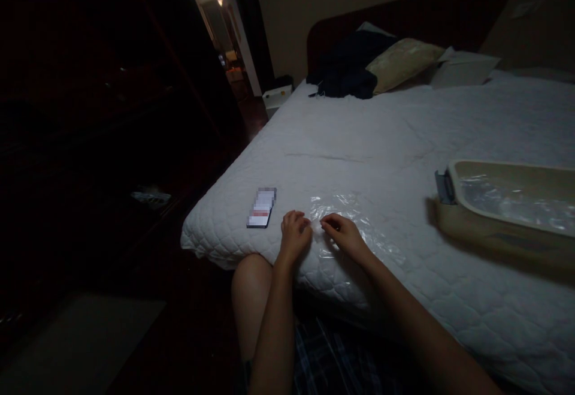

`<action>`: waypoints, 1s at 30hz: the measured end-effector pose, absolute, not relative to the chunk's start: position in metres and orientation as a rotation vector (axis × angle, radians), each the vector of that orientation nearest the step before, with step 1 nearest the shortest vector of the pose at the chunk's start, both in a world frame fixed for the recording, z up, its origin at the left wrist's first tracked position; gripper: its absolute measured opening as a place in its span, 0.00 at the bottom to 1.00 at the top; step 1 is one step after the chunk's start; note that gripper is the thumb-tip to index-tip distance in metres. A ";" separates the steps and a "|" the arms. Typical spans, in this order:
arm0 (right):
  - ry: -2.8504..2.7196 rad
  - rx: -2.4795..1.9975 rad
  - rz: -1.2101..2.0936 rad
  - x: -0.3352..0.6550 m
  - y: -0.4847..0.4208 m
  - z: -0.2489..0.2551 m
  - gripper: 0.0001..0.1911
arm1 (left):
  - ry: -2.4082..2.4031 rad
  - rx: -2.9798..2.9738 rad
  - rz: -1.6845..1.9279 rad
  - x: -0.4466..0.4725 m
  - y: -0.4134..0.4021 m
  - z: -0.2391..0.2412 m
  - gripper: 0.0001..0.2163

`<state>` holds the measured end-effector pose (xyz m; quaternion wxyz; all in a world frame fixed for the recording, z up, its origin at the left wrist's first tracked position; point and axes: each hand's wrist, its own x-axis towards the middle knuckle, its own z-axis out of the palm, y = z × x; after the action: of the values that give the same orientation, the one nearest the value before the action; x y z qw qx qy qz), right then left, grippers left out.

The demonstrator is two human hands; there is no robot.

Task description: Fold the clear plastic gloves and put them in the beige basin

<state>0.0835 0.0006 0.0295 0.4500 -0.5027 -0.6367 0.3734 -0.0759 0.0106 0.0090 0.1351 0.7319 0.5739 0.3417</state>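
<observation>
A clear plastic sheet or bag [354, 221] lies flat on the white quilted bed [359, 143] near its front corner. My left hand [294, 234] rests on the mattress at the plastic's near left edge with its fingers curled and pinched. My right hand [341, 234] sits right beside it, fingers also pinched on the same edge of the plastic. The two hands almost touch. A phone [261, 207] lies on the bed just left of my left hand.
A beige basket [503, 227] lined with clear plastic stands on the bed at the right. Pillows [404, 62] and a dark garment [348, 65] lie by the headboard. Left of the bed is dark floor and a lit doorway [215, 17].
</observation>
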 end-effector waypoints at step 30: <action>-1.948 -1.673 0.138 0.094 0.005 0.023 0.13 | 1.729 2.119 1.161 -0.065 0.008 0.004 0.13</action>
<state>0.0939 0.0046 0.0229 0.2811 -0.6245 -0.7269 0.0517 -0.0652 0.0082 0.0042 0.0852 0.7105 0.5799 0.3894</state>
